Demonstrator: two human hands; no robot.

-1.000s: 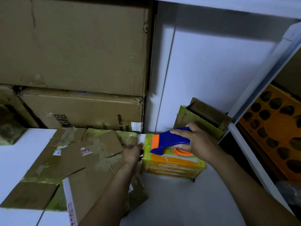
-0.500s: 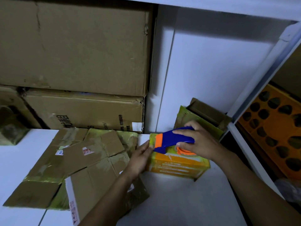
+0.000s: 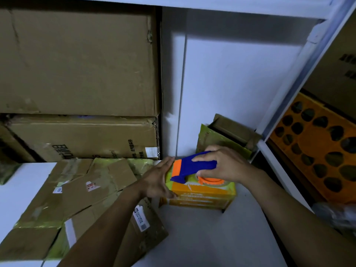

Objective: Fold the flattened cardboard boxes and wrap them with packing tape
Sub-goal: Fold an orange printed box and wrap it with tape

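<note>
Head view: right hand (image 3: pixel 230 167) grips dispenser (image 3: pixel 190 166); box (image 3: pixel 202 196) print illegible.

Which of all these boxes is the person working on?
The small orange box, the only one between the hands: the left hand presses its side, and the right hand holds the blue tape dispenser on it.

Left forearm (image 3: pixel 107 224) showing bare up to the lower edge of view, right forearm (image 3: pixel 285 205) likewise showing bare, left hand (image 3: pixel 156 182) and right hand (image 3: pixel 221 164) both appearing uncovered, dim light leaving nails and finer detail too blurred to tell.
</note>
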